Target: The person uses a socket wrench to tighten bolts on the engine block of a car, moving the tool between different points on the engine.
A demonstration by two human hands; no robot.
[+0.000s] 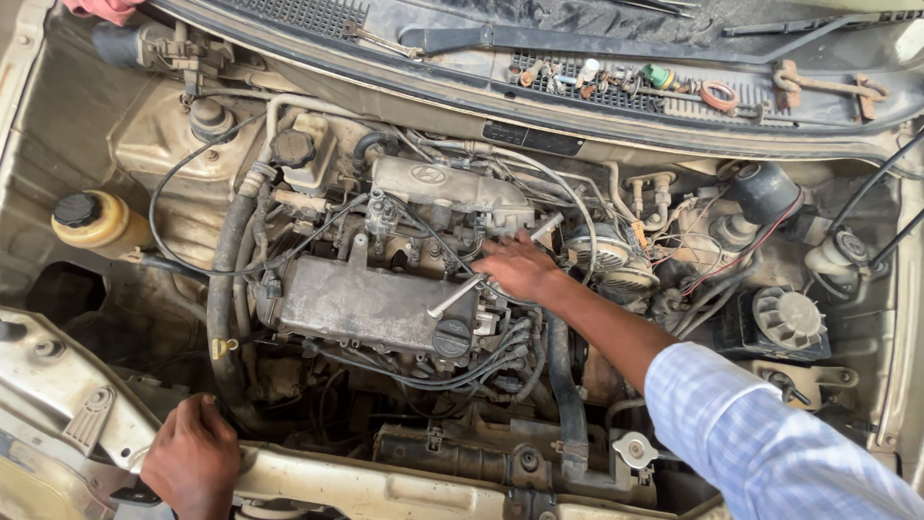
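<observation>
a long metal wrench [491, 274] is held by the right hand [520, 267] over the middle of the engine, its shaft running diagonally from the black oil filler cap [451, 338] up to the silver intake manifold [448, 188]. the right grip is pressed onto the shaft, fingers spread forward; whether it is fully closed around the tool cannot be told. the dusty valve cover [361, 303] lies just left of the hand, and black ignition leads [481, 361] curl beside and beneath it.

the left hand [192, 457] is rested on the cream front panel [318, 477] at the lower left; the fingers are curled down on the edge, and nothing is seen pinched in that grip.

containers are seen further out: a yellowish reservoir with a black cap [91, 220] at the far left, its contents not visible, and a pale tank with a black cap [300, 149] near the upper left. a round white radiator cap [634, 449] sits below the blue checked sleeve [760, 443].

small clips, rings and a green cap [657, 75] are laid along the cowl grille [626, 94] at the top. hoses and wires crowd the right side around a black finned part [784, 318]. the bay is bounded by the fenders on both sides; some open depth is left at the dark lower left.
</observation>
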